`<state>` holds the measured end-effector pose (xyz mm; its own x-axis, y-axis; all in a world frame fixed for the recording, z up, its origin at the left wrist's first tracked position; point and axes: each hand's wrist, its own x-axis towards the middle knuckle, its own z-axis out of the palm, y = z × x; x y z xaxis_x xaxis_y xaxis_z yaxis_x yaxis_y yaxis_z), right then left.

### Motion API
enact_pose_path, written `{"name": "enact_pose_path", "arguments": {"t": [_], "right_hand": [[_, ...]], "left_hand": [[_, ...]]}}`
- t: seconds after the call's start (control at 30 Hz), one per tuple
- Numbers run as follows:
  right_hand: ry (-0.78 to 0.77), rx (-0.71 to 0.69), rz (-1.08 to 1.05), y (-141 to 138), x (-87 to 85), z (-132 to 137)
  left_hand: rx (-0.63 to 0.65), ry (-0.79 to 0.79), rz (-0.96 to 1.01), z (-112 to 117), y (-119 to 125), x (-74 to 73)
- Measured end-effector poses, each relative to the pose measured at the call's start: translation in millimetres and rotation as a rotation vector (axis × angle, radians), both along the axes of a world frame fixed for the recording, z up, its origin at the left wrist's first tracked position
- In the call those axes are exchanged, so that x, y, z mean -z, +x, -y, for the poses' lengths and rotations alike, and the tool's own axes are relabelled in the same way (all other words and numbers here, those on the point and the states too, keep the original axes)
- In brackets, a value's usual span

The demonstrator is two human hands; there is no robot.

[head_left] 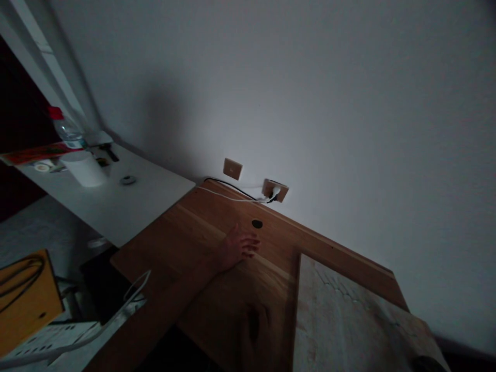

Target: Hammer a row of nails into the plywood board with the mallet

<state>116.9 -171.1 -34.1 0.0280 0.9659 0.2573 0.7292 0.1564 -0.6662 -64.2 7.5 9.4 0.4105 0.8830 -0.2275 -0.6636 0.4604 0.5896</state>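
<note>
My left hand [237, 245] lies on the wooden desktop [201, 217], palm down with its fingers stretched out. It is open and holds nothing, just short of a round dark cable hole [257, 223]. Lower down, in deep shadow, my right hand [259, 333] rests over the desktop, near the left edge of a pale, wood-patterned board [333, 315]. Its thumb and fingers are apart, with a dark gap between them. Nothing can be made out in that hand, though the dim light hides detail.
Behind the desk, a wall socket [282, 193] holds plugs with a white and a black cable. Beside it sits another wall plate [232, 169]. On the left, a white table [151, 201] carries a white cylinder [86, 169], a bottle [65, 129] and a small round object [127, 180].
</note>
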Motion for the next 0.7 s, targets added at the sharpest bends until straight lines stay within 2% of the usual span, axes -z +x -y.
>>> {"name": "enact_pose_path", "arguments": {"t": [0.13,0.33,0.53,0.7], "right_hand": [[0.086,0.014,-0.113,0,-6.7,-6],[0.061,0.172,-0.196,-16,-2.6,-7],[0.043,0.237,-0.192,-27,-2.3,-9],[0.055,0.219,-0.147,-29,-8.5,-11]], "left_hand": [[-0.046,-0.048,-0.022,-1,4,6.6],[-0.099,-0.067,-0.018,3,10,14.2],[-0.029,0.012,-0.039,7,12,15.0],[0.002,-0.051,-0.038,5,10,16.0]]}}
